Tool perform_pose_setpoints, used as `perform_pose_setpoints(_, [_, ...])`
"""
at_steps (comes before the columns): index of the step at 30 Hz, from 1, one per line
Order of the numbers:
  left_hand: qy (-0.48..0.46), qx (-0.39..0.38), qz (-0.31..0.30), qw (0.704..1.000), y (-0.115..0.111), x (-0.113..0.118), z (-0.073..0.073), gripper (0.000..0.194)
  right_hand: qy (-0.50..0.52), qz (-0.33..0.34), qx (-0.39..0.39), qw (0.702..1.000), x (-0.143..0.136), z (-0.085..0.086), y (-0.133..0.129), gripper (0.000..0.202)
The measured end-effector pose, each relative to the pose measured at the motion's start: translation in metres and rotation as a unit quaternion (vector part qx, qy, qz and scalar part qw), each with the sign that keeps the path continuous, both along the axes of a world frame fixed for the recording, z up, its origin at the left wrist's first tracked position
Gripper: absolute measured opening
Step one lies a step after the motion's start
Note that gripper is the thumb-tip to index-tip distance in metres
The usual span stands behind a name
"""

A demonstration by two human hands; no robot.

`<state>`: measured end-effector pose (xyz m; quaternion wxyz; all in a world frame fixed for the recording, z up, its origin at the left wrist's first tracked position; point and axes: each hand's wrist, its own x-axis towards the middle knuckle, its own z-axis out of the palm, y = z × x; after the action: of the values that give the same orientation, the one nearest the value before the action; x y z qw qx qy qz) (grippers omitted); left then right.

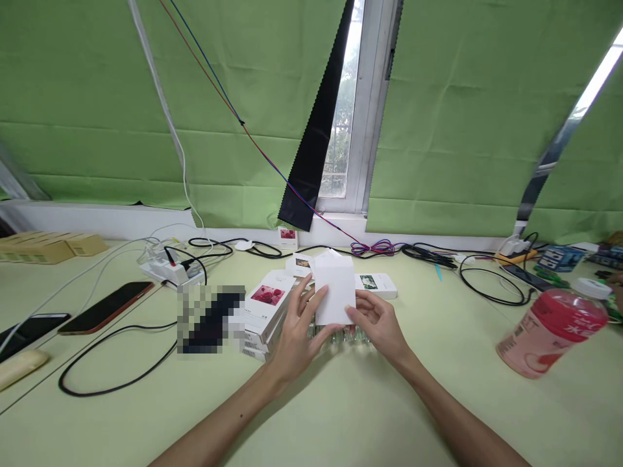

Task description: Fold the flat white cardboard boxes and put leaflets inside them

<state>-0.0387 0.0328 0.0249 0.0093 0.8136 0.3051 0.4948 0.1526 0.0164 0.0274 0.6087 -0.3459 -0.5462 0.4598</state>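
Note:
A plain white card or flat box (335,292) is held upright between my two hands at the middle of the table. My left hand (298,324) grips its left side and lower edge, while my right hand (381,322) has thumb and fingers on its lower right. Small clear glass items (348,335) show just below it, partly hidden. Close to my left hand stands a stack of white boxes with a red flower picture (267,295). Behind my right hand lies a white box with a green and white picture (374,284).
A pink-labelled bottle (549,331) stands at the right. Phones (107,306), looped black cable and a power strip (170,270) occupy the left. More cables run along the wall, with a small box (287,239) there. Cardboard boxes (39,250) sit far left.

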Motion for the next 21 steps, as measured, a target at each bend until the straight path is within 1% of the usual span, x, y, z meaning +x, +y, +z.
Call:
perform_pose_setpoints(11, [0.004,-0.011,0.000,1.000,-0.0008,0.0002,0.0004,0.063,-0.002,-0.035,-0.003,0.999,-0.0002,-0.0004,0.0003,0.045])
perform_pose_setpoints(21, [0.003,-0.008,-0.003,1.000,-0.0011,-0.0003,0.0012,0.068,0.003,-0.039,0.002,0.999,-0.0013,0.0016,-0.0007,0.047])
